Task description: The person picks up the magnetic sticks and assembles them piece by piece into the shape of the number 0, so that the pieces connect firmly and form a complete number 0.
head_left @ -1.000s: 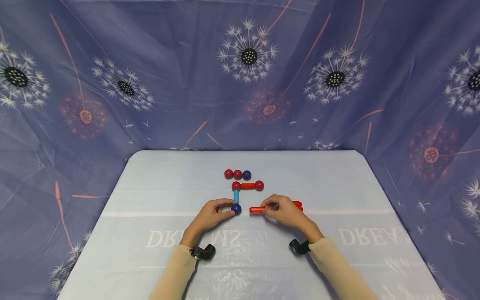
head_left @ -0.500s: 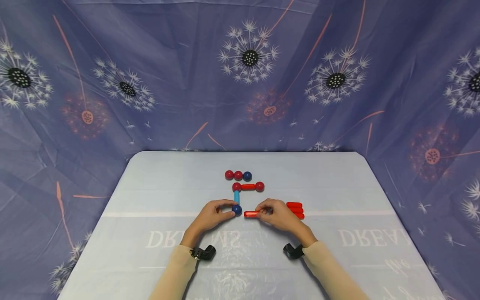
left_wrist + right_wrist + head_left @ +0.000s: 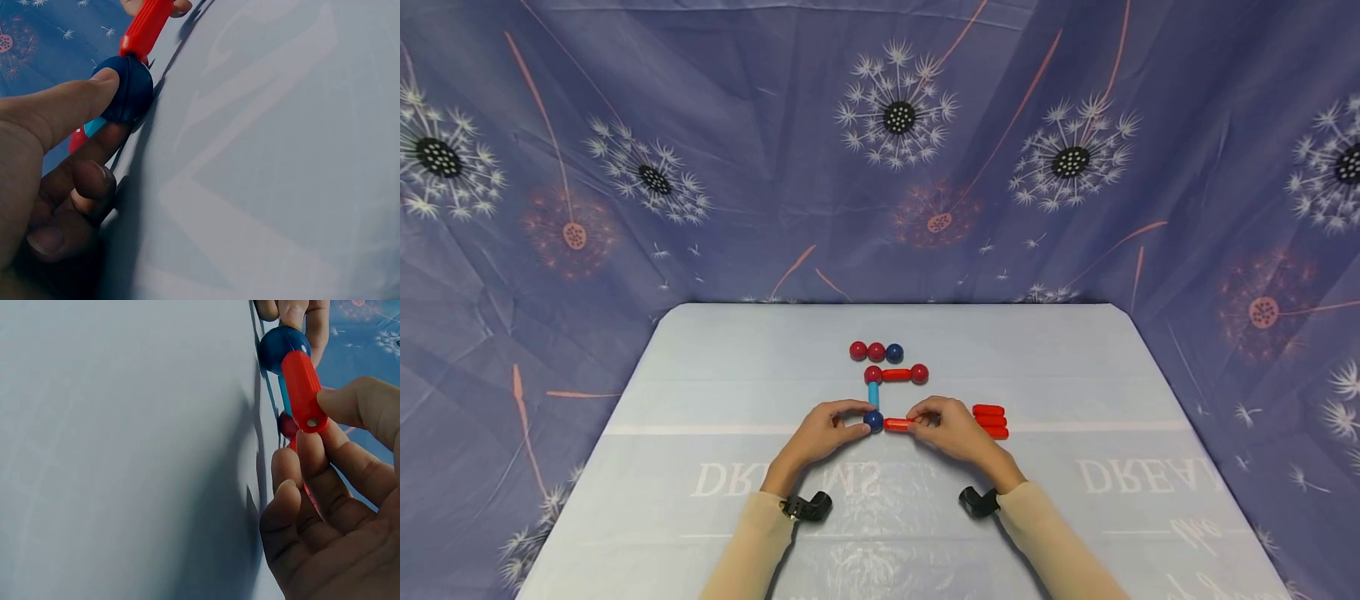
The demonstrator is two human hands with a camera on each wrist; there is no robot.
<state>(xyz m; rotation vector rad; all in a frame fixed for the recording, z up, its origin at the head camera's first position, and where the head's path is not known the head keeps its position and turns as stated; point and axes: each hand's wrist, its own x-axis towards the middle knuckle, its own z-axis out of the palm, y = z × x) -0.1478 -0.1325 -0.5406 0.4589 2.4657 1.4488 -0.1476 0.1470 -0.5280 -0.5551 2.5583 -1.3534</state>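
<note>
A pale blue table [image 3: 715, 433] fills the lower half of the head view, backed by a purple dandelion-print cloth [image 3: 625, 125]. Just above the centre of the frame a row of three loose balls [image 3: 876, 352] is seen, two red and one dark blue, touching one another. Directly below it a short red rod with a red ball at each end [image 3: 896, 374] lies level. From its left ball a light blue rod [image 3: 873, 393] runs straight down the frame to a dark blue ball [image 3: 873, 420]. To the right of centre, a small stack of spare red rods [image 3: 991, 421] lies just beside the right hand and partly behind it.

The dark blue ball is pinched by the left hand [image 3: 820, 435] between thumb and forefinger, the other fingers being curled under, as the left wrist view shows. A red rod [image 3: 897, 425] is pinched at its right end by the thumb and fingertips of the right hand [image 3: 951, 433]; it lies level, its left end touching the dark blue ball. In the right wrist view the rod's hollow end is seen at the fingertips. Both forearms, in beige sleeves, enter from the bottom edge and converge towards the centre.
</note>
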